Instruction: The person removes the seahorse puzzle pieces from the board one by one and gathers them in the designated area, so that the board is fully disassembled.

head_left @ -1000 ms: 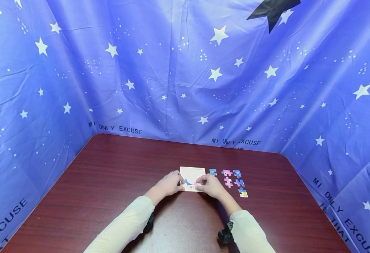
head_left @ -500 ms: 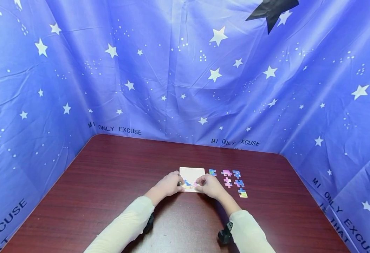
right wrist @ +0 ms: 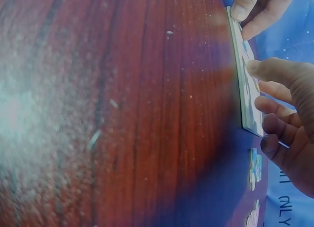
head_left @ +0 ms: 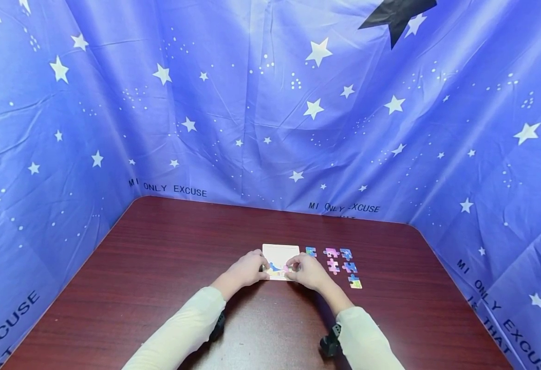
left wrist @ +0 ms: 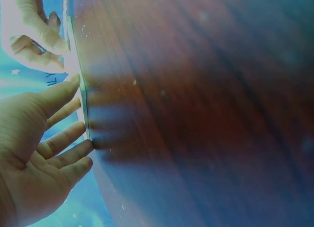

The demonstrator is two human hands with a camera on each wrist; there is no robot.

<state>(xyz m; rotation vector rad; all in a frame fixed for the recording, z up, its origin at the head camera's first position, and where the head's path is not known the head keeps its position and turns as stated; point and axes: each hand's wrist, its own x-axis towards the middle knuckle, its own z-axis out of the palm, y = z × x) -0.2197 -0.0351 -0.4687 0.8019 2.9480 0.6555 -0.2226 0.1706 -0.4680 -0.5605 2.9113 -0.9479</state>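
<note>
A pale puzzle board [head_left: 280,252] lies on the table in the head view, with blue and yellow pieces [head_left: 275,267] along its near part. My left hand [head_left: 247,268] holds the board's left near corner, thumb at the front edge. My right hand [head_left: 309,271] is over the right near part. Its thumb and index finger pinch a pink puzzle piece [head_left: 286,268] against the board, and the fingers partly hide it. From the right wrist, the board [right wrist: 251,114] shows edge-on, its right-hand thumb on the front rim and the other fingers loosely bent.
Several loose puzzle pieces, among them a pink piece [head_left: 333,265] and a yellow-and-blue corner piece [head_left: 355,282], lie flat right of the board. The dark red wooden table [head_left: 168,246] is enclosed by blue star-patterned cloth [head_left: 233,103].
Both hands stay at the board in nearly the same places. The right fingers shift only very slightly at the pink piece; the loose pieces have not moved.
</note>
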